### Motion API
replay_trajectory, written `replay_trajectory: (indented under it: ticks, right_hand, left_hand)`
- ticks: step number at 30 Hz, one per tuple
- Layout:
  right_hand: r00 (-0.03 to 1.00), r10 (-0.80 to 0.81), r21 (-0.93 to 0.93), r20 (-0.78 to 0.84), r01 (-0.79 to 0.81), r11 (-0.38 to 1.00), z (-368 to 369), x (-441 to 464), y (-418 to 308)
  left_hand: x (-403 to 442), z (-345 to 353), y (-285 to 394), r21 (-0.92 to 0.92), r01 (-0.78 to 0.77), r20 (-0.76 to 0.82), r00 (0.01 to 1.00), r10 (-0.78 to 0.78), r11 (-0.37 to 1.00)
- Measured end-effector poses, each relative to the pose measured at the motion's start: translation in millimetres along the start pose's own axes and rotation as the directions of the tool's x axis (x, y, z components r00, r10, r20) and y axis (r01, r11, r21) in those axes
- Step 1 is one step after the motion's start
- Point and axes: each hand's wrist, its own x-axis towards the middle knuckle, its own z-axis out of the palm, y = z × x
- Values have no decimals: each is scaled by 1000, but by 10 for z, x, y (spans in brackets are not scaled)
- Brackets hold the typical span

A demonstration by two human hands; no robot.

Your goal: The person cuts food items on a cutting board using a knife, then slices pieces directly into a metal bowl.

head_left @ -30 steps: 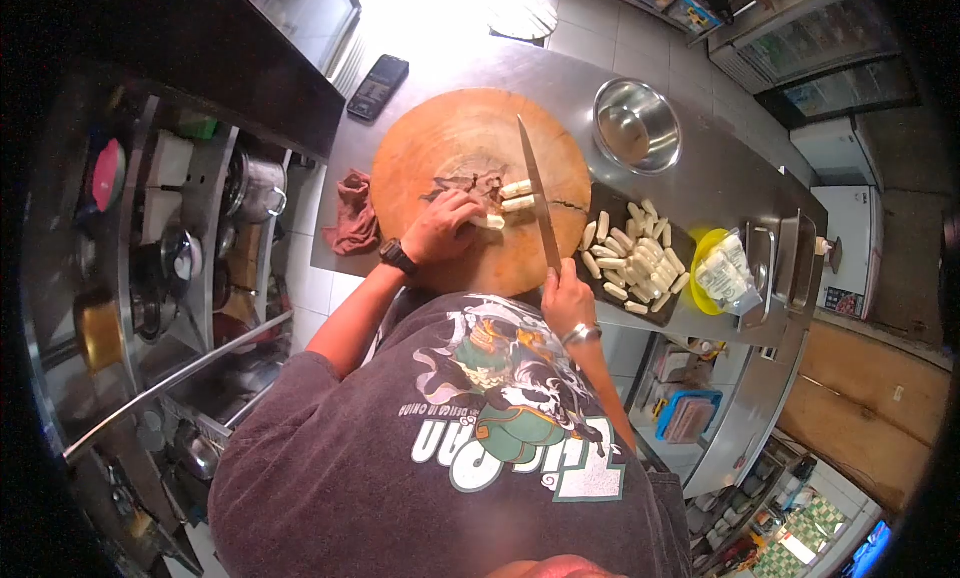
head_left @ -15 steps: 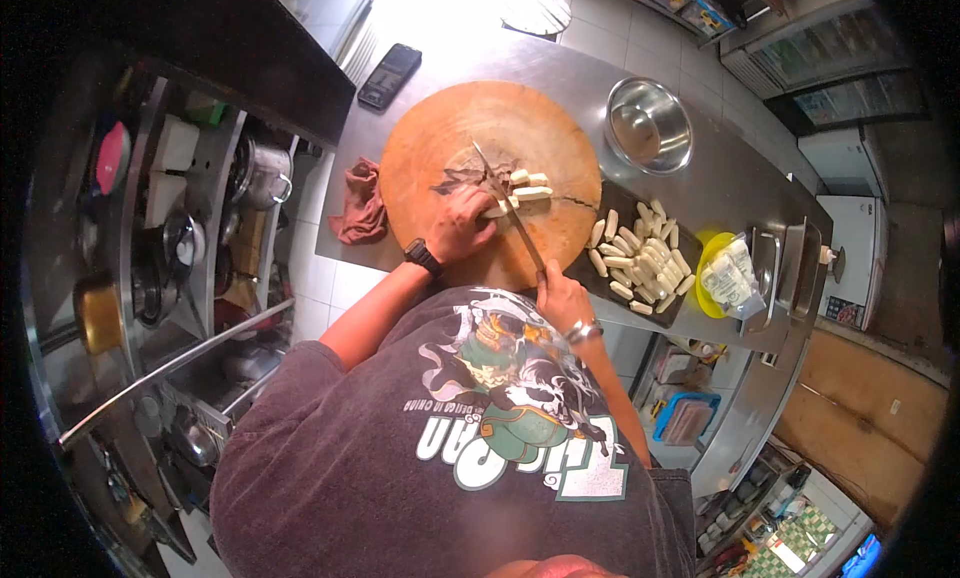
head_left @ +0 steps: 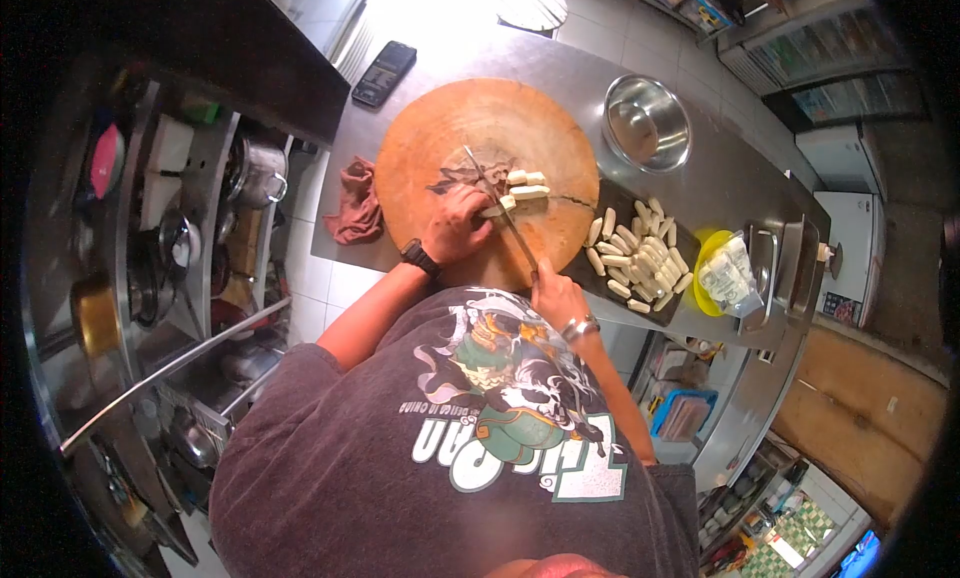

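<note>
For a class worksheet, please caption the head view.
On a round board, the left hand steadies a pale piece; the right hand holds a knife.

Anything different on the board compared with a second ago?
Yes: the knife in the right hand has swung left, from beyond the held pale piece to across it. Nothing was visibly taken up or let go: the right hand keeps the knife, and the left hand stays on that piece. The phone, red cloth and metal bowl stayed put.
</note>
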Motion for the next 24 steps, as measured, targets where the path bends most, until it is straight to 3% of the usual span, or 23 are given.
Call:
replay_trajectory:
  ticks: [11,17,20,23,24]
  right_hand:
    - [1000,6,40,-14,-5,999,72,110,15]
    - [962,106,267,-250,-37,963,-31,-113,59]
    - [950,137,265,-280,-61,962,-119,-201,65]
    - [914,200,301,-352,-92,949,-172,-274,43]
    - [911,207,307,-357,-95,947,-174,-295,63]
  left_hand:
    - [-5,11,2,-37,4,2,1000,-4,999]
    - [11,70,1,-8,-52,58,997,53,999]
    - [73,137,49,-55,-53,67,996,56,997]
    - [166,200,26,-41,-153,100,983,156,987]
    - [212,209,82,48,-226,118,968,220,973]
